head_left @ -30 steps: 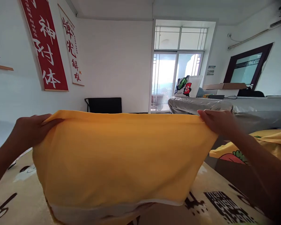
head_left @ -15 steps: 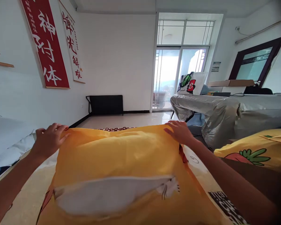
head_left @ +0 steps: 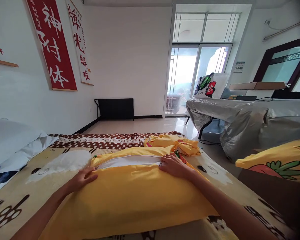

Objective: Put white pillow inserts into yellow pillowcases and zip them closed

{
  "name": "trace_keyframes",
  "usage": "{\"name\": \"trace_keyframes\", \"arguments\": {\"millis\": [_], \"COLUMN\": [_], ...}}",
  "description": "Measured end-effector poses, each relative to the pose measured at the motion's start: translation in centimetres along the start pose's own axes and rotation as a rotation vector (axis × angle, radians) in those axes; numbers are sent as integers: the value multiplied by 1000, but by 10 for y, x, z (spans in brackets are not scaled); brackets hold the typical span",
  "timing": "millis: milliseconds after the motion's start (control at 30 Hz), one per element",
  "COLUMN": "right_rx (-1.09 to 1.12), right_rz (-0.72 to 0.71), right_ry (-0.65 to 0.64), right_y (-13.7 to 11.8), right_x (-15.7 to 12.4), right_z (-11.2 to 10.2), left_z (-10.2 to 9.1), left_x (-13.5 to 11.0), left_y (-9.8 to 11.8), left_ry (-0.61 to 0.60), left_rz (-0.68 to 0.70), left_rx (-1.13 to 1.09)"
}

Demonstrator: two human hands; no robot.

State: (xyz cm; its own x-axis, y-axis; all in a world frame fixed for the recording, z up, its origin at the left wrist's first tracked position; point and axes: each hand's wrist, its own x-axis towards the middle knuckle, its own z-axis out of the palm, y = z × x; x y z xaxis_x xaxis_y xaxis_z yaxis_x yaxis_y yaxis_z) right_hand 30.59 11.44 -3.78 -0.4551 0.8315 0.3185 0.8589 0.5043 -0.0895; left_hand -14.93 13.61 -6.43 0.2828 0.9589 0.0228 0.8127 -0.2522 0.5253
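Yellow pillow (head_left: 130,196) lies flat on the bed (head_left: 27,186), left hand (head_left: 83,176) spread loose at ten o'clock, seemingly steadying it, right hand (head_left: 173,165) at one o'clock by the open hem showing white filling (head_left: 130,161), grip unclear.

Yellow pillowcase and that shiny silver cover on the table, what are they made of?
The yellow pillowcase looks like soft matte cloth, maybe cotton: it wrinkles and dents under the left hand. The shiny silver table cover looks like thin plastic or foil sheeting: glossy, with crinkly bright folds.
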Motion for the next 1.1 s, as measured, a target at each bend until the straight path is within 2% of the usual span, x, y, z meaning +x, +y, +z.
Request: {"name": "trace_keyframes", "arguments": {"millis": [100, 200, 267, 333, 367, 400, 433, 500, 533, 567, 633, 700, 800, 867, 967, 1100], "right_rx": [-46, -118, -152, -157, -154, -151, -153, -169, -175, -184, -211, -261, -334, -359, -365, -380], "right_rz": [-30, -60, -55, 5, 20, 21, -39, -236, -291, -314, -274, -202, -134, -138, -167, -135], "right_ry": [0, 64, 226, 482, 594, 681, 705, 626, 607, 607, 671, 743, 766, 714, 660, 672], "right_y": [2, 12, 14, 1, -13, -29, -48, -81, -91, -95, -84, -55, -11, 4, 8, 6], "right_x": [-7, -7, 0, 11, 18, 26, 32, 42, 44, 44, 40, 32, 20, 13, 5, 0], "right_z": [-2, -31, -56, -71, -73, -71, -65, -51, -45, -41, -40, -47, -55, -55, -49, -50], "left_z": [1, -30, -58, -77, -80, -78, -71, -54, -47, -43, -47, -63, -87, -92, -88, -87], "left_x": [0, -4, -7, -9, -9, -8, -8, -7, -6, -6, -6, -7, -10, -12, -15, -15], "left_y": [1, 20, 44, 78, 98, 120, 141, 173, 182, 184, 169, 140, 99, 86, 85, 86], "left_ry": [115, 127, 234, 402, 482, 507, 500, 329, 292, 280, 380, 509, 591, 620, 657, 776], "left_rz": [-11, 131, 163, 153, 163, 203, 254, 475, 526, 519, 366, 164, 4, -41, -64, -8], "left_rx": [87, 268, 390, 508, 577, 621, 651, 813, 868, 897, 885, 862, 833, 757, 690, 792]}}
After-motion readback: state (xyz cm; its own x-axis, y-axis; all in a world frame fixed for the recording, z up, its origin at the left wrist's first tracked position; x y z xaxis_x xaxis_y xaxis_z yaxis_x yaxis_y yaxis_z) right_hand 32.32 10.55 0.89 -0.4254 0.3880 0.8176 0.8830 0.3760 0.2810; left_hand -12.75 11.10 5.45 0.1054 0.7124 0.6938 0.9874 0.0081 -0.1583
